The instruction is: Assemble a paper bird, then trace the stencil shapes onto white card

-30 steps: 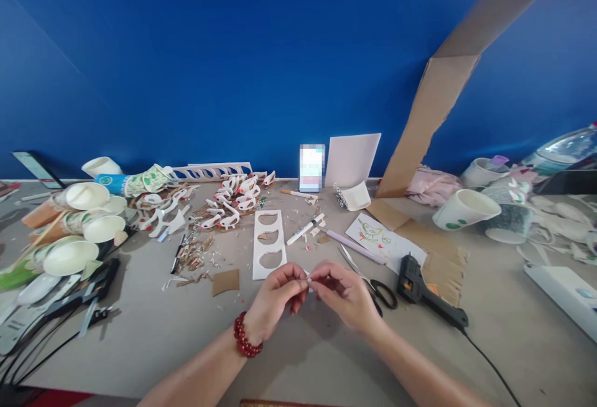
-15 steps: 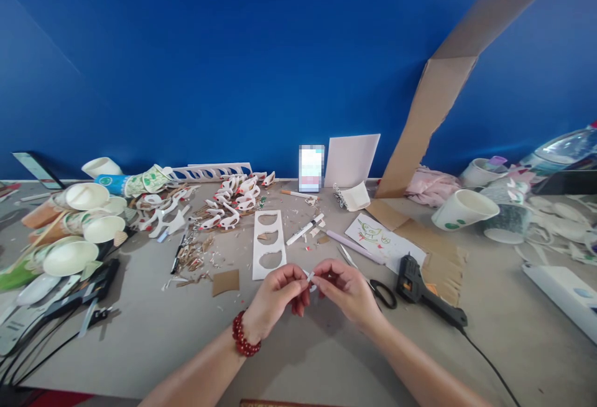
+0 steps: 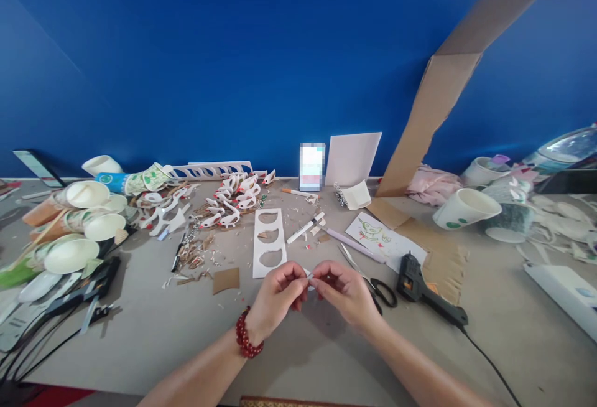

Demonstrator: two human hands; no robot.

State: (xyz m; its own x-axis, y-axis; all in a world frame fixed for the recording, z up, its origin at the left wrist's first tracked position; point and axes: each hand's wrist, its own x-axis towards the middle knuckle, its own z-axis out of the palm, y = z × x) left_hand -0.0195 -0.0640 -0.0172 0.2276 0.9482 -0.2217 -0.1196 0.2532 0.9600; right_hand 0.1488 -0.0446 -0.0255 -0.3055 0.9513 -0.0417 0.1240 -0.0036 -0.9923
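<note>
Between both hands [image 3: 278,295] [image 3: 344,295], white piece [image 3: 310,276], mostly hidden

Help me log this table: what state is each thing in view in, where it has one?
Left hand: pinching a small white piece
Right hand: pinching the same piece
Scissors: lying down, partly hidden by right hand
Glue gun: lying on its side
Phone in the middle: upright, screen lit
White board: leaning on the wall
Tall cardboard: creased, leaning
Pink cloth: crumpled
</note>
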